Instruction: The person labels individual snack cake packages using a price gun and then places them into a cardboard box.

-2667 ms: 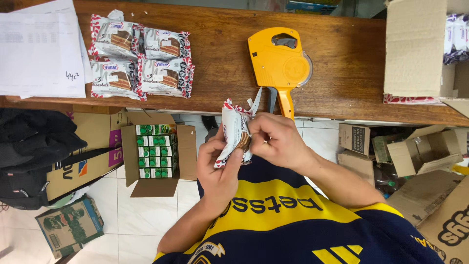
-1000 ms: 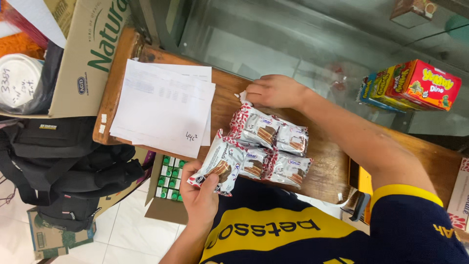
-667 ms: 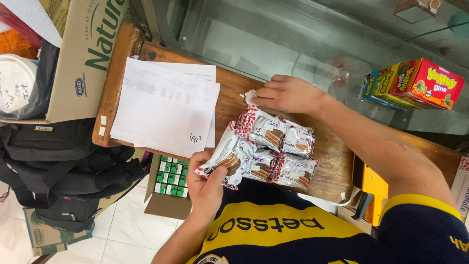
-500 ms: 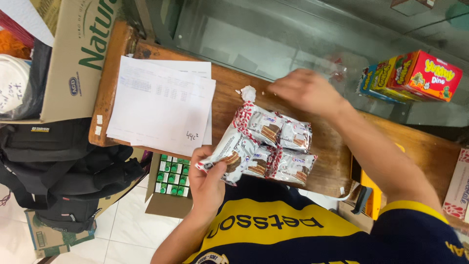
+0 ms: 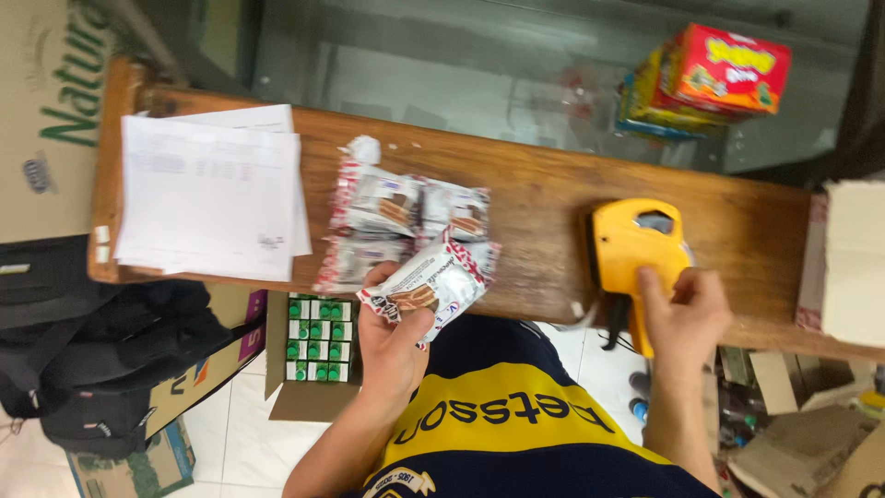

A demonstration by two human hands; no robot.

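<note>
My left hand (image 5: pixel 392 334) grips a white and red snack packet (image 5: pixel 430 284) just over the near edge of the wooden counter (image 5: pixel 544 212). Beyond it, several matching snack packets (image 5: pixel 396 212) lie in a cluster on the wood. My right hand (image 5: pixel 684 315) rests on the handle of a yellow price label gun (image 5: pixel 631 249) that lies on the counter to the right, fingers curled around its lower part.
A stack of white papers (image 5: pixel 210 194) covers the counter's left end. Colourful boxes (image 5: pixel 710 78) stand on the glass behind. An open carton of green-capped items (image 5: pixel 315 337) and a black bag (image 5: pixel 88 350) sit on the floor; a white box (image 5: pixel 853 263) is at right.
The view swung right. My right hand left the packet pile and went to the yellow label gun. My left hand kept hold of its packet.
</note>
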